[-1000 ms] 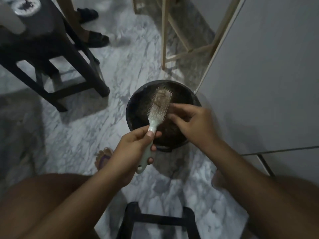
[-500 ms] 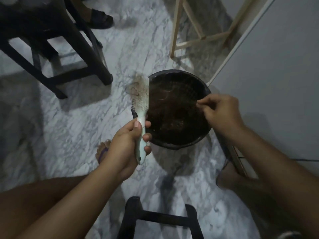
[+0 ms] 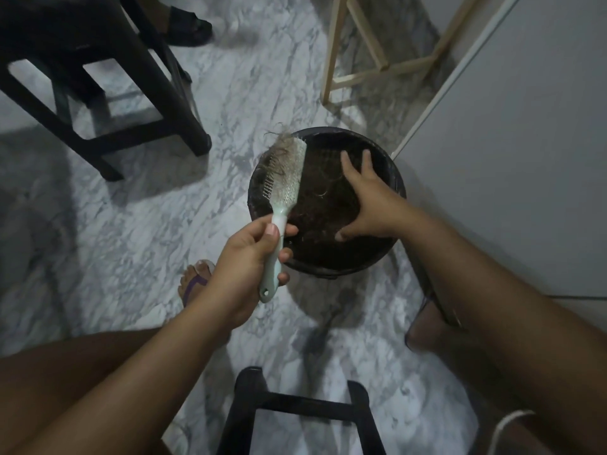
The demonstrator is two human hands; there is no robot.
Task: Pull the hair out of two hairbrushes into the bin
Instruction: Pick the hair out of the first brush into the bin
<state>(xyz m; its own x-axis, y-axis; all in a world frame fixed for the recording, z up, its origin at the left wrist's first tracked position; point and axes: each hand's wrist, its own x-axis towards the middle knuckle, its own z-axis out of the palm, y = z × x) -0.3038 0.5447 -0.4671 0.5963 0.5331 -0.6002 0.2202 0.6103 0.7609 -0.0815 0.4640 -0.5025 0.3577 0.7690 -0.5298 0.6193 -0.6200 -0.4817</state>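
My left hand (image 3: 249,257) grips the handle of a pale green hairbrush (image 3: 284,192), whose head sits over the left rim of the round black bin (image 3: 399,188). A tuft of hair (image 3: 279,147) clings to the top of the bristles, which face left. My right hand (image 3: 371,198) hovers over the bin's mouth with its fingers spread and nothing visible in it. Dark brown hair (image 3: 325,231) fills the bin.
A dark stool (image 3: 108,103) stands on the marble floor at upper left, with a sandalled foot (image 3: 187,24) behind it. A light wooden frame (image 3: 368,70) is beyond the bin, a grey panel (image 3: 509,159) to its right. Another black stool (image 3: 295,408) is between my knees.
My right hand went from pinching at the brush to the bin's right side, then spread open over the bin. The brush turned on its side, bristles now facing left.
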